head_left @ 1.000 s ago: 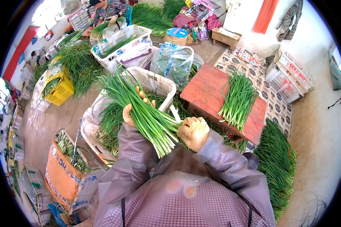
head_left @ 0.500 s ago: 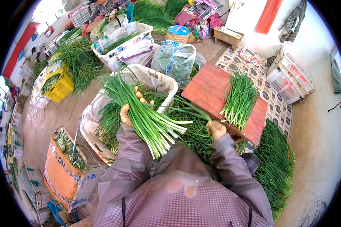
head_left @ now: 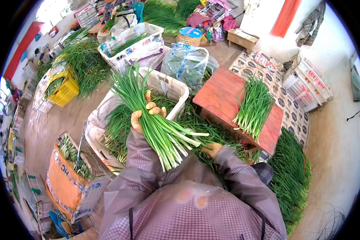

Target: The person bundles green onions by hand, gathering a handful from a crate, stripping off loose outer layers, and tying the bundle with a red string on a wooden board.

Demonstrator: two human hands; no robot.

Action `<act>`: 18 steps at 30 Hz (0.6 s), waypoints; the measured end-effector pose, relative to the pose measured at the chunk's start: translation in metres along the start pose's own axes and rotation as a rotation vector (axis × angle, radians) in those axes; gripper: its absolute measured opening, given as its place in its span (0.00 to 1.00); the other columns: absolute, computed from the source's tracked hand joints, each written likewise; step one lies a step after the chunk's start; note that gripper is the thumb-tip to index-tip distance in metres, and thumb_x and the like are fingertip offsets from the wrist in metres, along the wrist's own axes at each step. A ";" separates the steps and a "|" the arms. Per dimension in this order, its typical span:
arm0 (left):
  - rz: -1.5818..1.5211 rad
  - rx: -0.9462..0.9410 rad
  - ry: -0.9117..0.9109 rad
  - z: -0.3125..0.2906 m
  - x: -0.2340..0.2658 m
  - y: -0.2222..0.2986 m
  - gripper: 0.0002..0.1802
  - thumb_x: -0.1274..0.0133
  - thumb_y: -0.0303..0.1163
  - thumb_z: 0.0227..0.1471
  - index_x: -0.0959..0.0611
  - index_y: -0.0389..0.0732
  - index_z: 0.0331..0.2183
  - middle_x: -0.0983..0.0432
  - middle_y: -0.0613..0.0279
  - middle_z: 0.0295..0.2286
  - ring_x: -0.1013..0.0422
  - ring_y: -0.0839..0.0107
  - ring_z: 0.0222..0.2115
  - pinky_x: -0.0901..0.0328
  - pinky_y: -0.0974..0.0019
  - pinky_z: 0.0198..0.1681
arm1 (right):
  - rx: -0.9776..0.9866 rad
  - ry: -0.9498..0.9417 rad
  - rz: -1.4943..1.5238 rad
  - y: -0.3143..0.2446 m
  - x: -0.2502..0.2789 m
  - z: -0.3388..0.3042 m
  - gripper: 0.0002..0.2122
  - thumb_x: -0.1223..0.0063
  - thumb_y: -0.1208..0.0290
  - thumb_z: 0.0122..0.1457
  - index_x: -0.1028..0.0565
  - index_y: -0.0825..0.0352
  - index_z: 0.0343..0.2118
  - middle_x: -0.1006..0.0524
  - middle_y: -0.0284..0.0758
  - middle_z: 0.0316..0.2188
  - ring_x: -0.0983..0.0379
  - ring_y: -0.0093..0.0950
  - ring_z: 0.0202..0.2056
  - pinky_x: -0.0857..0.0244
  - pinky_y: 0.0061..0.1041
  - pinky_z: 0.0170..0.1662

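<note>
My left hand [head_left: 150, 110] is wrapped round a thick bunch of garlic chives [head_left: 158, 124]. Their pale cut ends point toward the lower right, and the green tips lie up and left over a white plastic crate [head_left: 175, 88] with more chives inside. Low in front of me, my right hand [head_left: 212, 150] is closed, its fingertips among loose green leaves [head_left: 212, 136] just right of the bunch's pale ends. What it pinches, if anything, is lost against the leaves. A laid-out bundle of chives [head_left: 254, 106] rests on the red wooden table [head_left: 218, 94] to the right.
Beside the table's near right side lies a big heap of chives [head_left: 288, 180]. A clear plastic bag [head_left: 186, 66] stands behind the crate. At left are a yellow crate [head_left: 64, 90] and an orange-sided crate [head_left: 66, 180] of greens. White stacked crates [head_left: 306, 80] stand by the right wall.
My right hand has moved left and down, away from the table edge, toward the bunch's pale ends. The long leaves it held stretched out no longer show. My left hand still grips the chives.
</note>
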State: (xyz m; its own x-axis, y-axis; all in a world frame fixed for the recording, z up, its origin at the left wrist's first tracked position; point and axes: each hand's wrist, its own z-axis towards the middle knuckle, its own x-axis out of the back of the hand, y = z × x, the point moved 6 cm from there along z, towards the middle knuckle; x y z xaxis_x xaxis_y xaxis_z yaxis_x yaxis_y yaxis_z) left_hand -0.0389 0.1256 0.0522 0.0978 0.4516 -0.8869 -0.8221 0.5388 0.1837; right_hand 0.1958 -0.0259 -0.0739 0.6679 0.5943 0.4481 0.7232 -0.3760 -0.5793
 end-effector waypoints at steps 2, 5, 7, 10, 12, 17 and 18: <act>-0.029 -0.002 0.013 -0.001 0.001 0.003 0.37 0.47 0.32 0.44 0.37 0.49 0.57 0.31 0.71 0.33 0.32 0.73 0.37 0.51 0.57 0.61 | 0.011 0.421 -0.823 0.017 0.020 -0.030 0.24 0.54 0.61 0.60 0.38 0.67 0.57 0.29 0.44 0.48 0.31 0.35 0.48 0.37 0.23 0.50; 0.023 0.029 0.078 -0.002 -0.005 -0.003 0.38 0.47 0.31 0.41 0.37 0.50 0.57 0.30 0.69 0.35 0.31 0.71 0.38 0.49 0.54 0.60 | 0.173 0.355 -0.149 0.014 0.067 -0.019 0.33 0.51 0.56 0.58 0.47 0.70 0.60 0.35 0.45 0.55 0.39 0.36 0.56 0.45 0.27 0.58; 0.023 0.026 0.171 -0.008 -0.004 -0.008 0.39 0.46 0.31 0.39 0.36 0.50 0.56 0.29 0.67 0.36 0.31 0.70 0.38 0.47 0.52 0.59 | 0.402 0.199 0.363 -0.048 0.087 -0.044 0.34 0.50 0.54 0.58 0.46 0.73 0.59 0.38 0.44 0.58 0.44 0.35 0.60 0.48 0.31 0.60; 0.062 0.112 0.156 0.004 -0.016 -0.031 0.40 0.46 0.33 0.38 0.37 0.47 0.57 0.28 0.65 0.38 0.30 0.68 0.39 0.43 0.52 0.56 | 0.472 -0.003 0.524 -0.109 0.065 -0.074 0.36 0.49 0.52 0.57 0.47 0.73 0.60 0.37 0.46 0.57 0.47 0.34 0.61 0.48 0.30 0.60; 0.060 0.166 0.060 0.009 -0.017 -0.049 0.43 0.47 0.34 0.41 0.42 0.47 0.60 0.32 0.62 0.48 0.32 0.67 0.44 0.44 0.54 0.56 | 0.569 0.156 0.021 -0.107 0.042 -0.046 0.36 0.48 0.51 0.56 0.45 0.72 0.59 0.34 0.46 0.53 0.42 0.33 0.58 0.46 0.29 0.58; 0.073 0.191 0.041 0.001 -0.022 -0.063 0.43 0.49 0.39 0.44 0.46 0.49 0.61 0.38 0.63 0.55 0.36 0.63 0.51 0.49 0.50 0.60 | 0.516 -0.399 0.876 -0.115 -0.015 -0.045 0.29 0.53 0.48 0.58 0.36 0.67 0.55 0.27 0.37 0.45 0.31 0.28 0.46 0.37 0.30 0.50; 0.048 0.193 0.063 -0.002 -0.024 -0.066 0.43 0.49 0.39 0.43 0.45 0.48 0.61 0.38 0.61 0.55 0.36 0.61 0.52 0.49 0.50 0.60 | 0.540 -0.428 0.978 -0.115 -0.022 -0.047 0.29 0.55 0.48 0.59 0.36 0.67 0.54 0.27 0.37 0.45 0.30 0.29 0.45 0.37 0.30 0.50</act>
State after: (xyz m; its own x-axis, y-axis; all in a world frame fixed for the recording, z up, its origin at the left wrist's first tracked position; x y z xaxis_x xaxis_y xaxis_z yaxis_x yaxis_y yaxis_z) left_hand 0.0118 0.0781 0.0611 0.0207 0.4381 -0.8987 -0.7017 0.6466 0.2991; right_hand 0.1063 -0.0292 0.0147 0.7069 0.4501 -0.5456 -0.2943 -0.5142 -0.8056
